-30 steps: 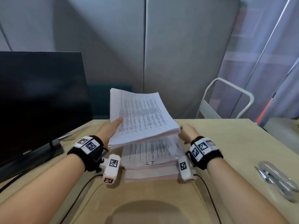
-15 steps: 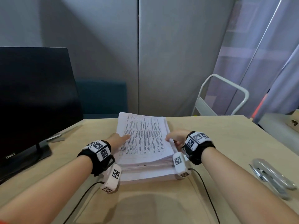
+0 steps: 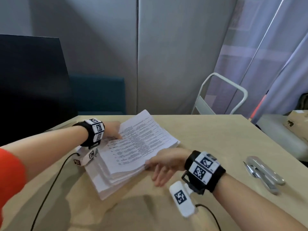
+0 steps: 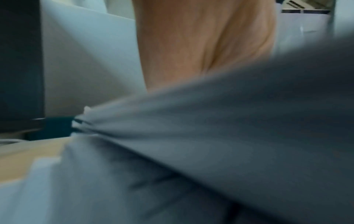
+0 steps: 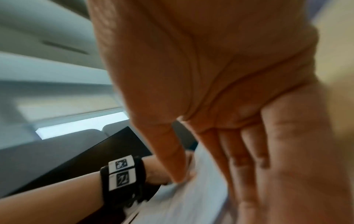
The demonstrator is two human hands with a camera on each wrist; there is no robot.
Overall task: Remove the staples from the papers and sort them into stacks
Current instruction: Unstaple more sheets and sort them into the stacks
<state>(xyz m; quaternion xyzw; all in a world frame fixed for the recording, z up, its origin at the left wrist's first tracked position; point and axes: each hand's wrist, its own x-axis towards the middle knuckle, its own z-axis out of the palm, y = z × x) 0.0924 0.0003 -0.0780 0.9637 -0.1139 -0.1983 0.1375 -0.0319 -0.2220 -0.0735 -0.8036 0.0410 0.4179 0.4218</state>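
Right now the paper stack (image 3: 133, 154) sits mid-frame on the table (image 3: 208, 135), skewed: its long axis runs from lower left to upper right of the head view, w/ the near corner pointing toward the bottom left. Left hand (image 3: 113, 130) is at the stack's upper-left edge, thumb lying on the top sheet; its other fingers are hidden, so can't tell if it grips. Right hand (image 3: 164, 165) is at the lower-right edge, fingers straight and spread, touching the side of the sheets, holding nothing. Both hands flank the stack across its short axis, abt equally near. Staple remover (image 3: 263, 174) lies well apart at the right of the frame, on the right hand's side, so prob. that hand fetches it. No staple visible from here.
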